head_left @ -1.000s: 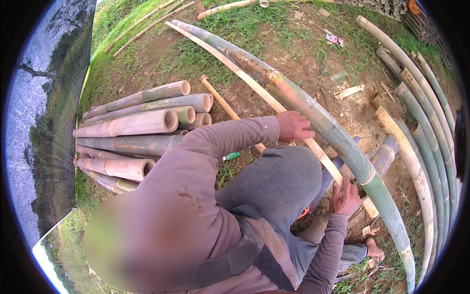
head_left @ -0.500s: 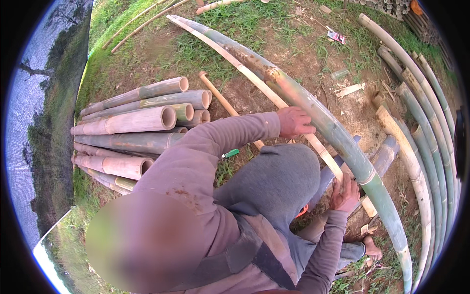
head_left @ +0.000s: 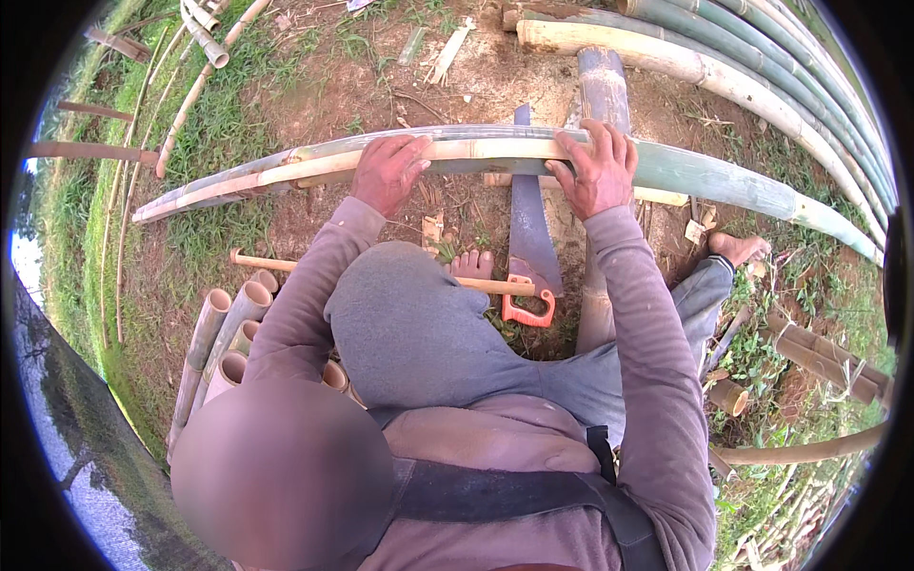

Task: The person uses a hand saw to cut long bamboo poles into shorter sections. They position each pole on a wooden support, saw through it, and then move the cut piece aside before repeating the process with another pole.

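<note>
A long pale bamboo strip lies along a green bamboo pole, close against its near side. My left hand is closed over the strip left of centre, fingers curled across it. At the strip's right end, my right hand grips with the thumb below and the fingers reaching over the pole. Under the pole, a handsaw with an orange handle lies on the ground. A thin wooden stick passes near my knee, partly hidden by my arm and leg.
Beneath the pole lies a thick bamboo log, running toward me. Several long poles curve across the far right. Cut bamboo tubes are stacked at my left. My bare foot is on the ground at right; a short bamboo piece lies nearer.
The view has turned, so the pole now runs nearly across the picture. The strip has come to lie along the pole instead of at an angle beside it. Both hands remain on the strip.
</note>
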`<state>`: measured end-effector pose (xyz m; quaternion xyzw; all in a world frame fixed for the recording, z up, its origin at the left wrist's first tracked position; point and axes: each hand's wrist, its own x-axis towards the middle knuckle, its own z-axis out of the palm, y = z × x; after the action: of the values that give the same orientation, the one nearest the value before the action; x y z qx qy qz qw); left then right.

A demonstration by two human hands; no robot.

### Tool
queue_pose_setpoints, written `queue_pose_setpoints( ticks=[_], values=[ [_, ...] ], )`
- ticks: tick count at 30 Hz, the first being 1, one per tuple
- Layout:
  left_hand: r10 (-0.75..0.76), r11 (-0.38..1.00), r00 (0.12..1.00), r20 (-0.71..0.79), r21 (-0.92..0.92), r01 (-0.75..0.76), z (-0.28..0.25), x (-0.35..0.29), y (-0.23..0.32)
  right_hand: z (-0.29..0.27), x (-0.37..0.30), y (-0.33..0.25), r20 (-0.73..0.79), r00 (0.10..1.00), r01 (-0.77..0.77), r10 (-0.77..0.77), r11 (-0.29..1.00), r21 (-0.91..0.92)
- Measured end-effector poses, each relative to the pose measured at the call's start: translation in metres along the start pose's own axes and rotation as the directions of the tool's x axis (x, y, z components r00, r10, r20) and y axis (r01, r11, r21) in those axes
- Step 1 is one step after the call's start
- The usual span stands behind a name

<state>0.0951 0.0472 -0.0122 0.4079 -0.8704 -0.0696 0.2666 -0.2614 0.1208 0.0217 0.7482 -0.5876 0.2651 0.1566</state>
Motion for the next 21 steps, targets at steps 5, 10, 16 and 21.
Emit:
queue_pose_setpoints(
  ticks=[5, 10, 16, 21],
  values=[
    [0.029, 0.997, 0.997, -0.066, 0.068, -0.025, 0.007, -0.011, -0.001, -0.030, -0.101, -0.057, 0.449, 0.883, -0.005, -0.137, 0.954, 0.301],
    [0.034, 0.986, 0.999, -0.013, 0.166, -0.032, 0.001, -0.005, 0.004, -0.025, -0.201, -0.082, 0.978, 0.203, -0.262, -0.038, 0.961, 0.091],
    [0.016, 0.975, 0.999, 0.046, 0.222, -0.026, 0.000, -0.001, 0.011, 0.011, -0.234, -0.099, 0.906, 0.407, -0.235, -0.119, 0.944, 0.230],
    [0.007, 0.965, 0.999, 0.036, 0.264, -0.016, 0.007, 0.000, 0.012, 0.027, -0.228, -0.098, 0.965, 0.252, -0.235, -0.079, 0.962, 0.140]
  ],
)
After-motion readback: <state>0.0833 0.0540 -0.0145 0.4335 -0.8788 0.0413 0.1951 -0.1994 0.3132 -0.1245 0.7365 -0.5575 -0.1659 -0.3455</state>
